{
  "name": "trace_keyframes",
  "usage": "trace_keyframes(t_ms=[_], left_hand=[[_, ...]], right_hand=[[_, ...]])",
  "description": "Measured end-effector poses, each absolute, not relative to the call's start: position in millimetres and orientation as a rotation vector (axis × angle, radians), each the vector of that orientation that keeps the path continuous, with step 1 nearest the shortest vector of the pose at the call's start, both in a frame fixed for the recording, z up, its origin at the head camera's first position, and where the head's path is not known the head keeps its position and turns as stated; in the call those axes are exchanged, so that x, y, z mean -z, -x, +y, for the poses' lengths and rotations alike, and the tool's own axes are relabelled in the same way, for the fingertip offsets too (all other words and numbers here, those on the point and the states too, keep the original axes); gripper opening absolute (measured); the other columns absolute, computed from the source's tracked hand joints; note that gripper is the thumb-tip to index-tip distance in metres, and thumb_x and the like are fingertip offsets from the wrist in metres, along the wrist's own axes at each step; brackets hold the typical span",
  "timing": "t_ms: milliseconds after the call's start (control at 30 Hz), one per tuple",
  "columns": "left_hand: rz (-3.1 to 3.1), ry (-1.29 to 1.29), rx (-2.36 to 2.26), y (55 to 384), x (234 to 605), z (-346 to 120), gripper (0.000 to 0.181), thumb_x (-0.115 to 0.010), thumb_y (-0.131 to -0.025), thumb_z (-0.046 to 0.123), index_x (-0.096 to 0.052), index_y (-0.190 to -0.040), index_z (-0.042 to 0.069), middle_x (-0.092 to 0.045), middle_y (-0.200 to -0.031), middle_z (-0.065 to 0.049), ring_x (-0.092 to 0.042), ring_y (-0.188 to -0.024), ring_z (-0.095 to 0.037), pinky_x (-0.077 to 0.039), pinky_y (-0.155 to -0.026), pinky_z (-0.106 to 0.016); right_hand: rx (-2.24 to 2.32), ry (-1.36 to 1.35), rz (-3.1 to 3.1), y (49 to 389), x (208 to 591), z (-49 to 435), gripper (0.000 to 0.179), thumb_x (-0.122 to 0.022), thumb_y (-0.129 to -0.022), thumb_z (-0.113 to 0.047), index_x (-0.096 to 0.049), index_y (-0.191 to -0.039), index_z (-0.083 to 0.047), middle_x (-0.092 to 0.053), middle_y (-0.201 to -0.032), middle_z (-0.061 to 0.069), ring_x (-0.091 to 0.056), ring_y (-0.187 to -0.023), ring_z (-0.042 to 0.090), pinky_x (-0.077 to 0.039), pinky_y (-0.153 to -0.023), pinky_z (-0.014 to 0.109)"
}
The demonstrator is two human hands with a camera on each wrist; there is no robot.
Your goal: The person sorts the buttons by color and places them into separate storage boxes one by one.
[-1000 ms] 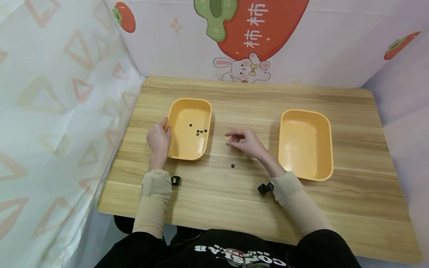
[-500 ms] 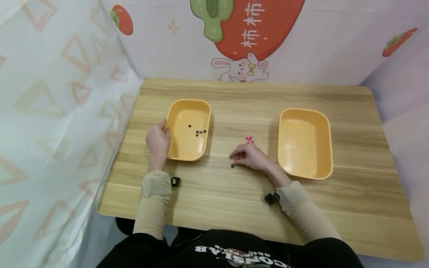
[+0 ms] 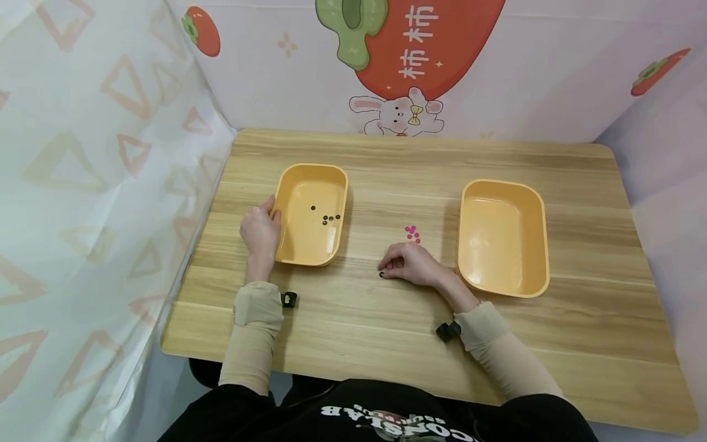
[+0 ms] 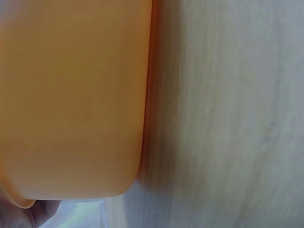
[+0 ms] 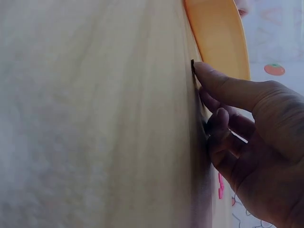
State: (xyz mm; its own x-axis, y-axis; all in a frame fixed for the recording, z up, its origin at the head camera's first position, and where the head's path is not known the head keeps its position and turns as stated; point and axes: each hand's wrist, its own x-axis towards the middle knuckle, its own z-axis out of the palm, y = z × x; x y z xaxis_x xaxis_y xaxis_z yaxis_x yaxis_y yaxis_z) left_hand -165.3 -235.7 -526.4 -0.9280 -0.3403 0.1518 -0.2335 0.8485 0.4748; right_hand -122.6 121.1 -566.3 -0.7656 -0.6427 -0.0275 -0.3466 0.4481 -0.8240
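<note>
In the head view, my left hand (image 3: 261, 232) holds the left side of a yellow-orange plastic tray (image 3: 295, 245), thumb near its rim. Several small black buttons (image 3: 325, 219) lie in this tray. My right hand (image 3: 411, 263) is low over the table between the two trays, thumb and index finger at a small black button (image 3: 382, 275). In the right wrist view, that black button (image 5: 193, 65) stands tilted at the thumb's tip; the other fingers are curled. Just beyond the hand, several bright pink buttons (image 3: 411, 229) lie on the wood.
A second yellow-orange tray (image 3: 502, 288), with nothing visible inside, stands to the right of my right forearm. Both trays rest on a wooden table (image 3: 353, 331). Printed cloth (image 3: 265, 80) rises behind the table's far edge.
My right hand has come down toward me onto the black button, which has shifted slightly and tilted. The pink buttons, earlier hidden by the hand, are uncovered. The left hand stays put.
</note>
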Motion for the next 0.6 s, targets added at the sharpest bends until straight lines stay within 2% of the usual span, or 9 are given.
trace_keyframes(t_ms=[267,400,600], left_hand=[[-2.808,-0.436,0.653,165,525,-236,0.040,-0.073,-0.104,0.013,-0.072,-0.144,0.014,-0.076,-0.135,-0.021,-0.076,-0.112,-0.053,-0.061,-0.086,-0.064],[-2.813,-0.438,0.654,165,525,-236,0.040,-0.073,-0.104,0.014,-0.072,-0.145,0.014,-0.076,-0.135,-0.021,-0.076,-0.112,-0.053,-0.061,-0.087,-0.065],[-2.806,-0.437,0.663,165,527,-236,0.040,-0.073,-0.104,0.014,-0.073,-0.144,0.015,-0.076,-0.133,-0.023,-0.076,-0.111,-0.054,-0.061,-0.086,-0.065]], right_hand=[[1.223,0.824,2.473,114,574,120,0.008,-0.088,-0.093,-0.009,-0.084,-0.092,-0.016,-0.079,-0.091,-0.002,-0.059,-0.075,0.001,-0.048,-0.070,0.021],[1.190,0.795,2.525,111,575,119,0.009,-0.087,-0.094,-0.012,-0.079,-0.093,-0.017,-0.075,-0.087,-0.004,-0.057,-0.073,0.003,-0.047,-0.069,0.022],[1.325,0.650,2.499,110,579,118,0.004,-0.079,-0.101,-0.009,-0.077,-0.104,-0.007,-0.075,-0.089,0.005,-0.062,-0.077,0.007,-0.051,-0.071,0.021]])
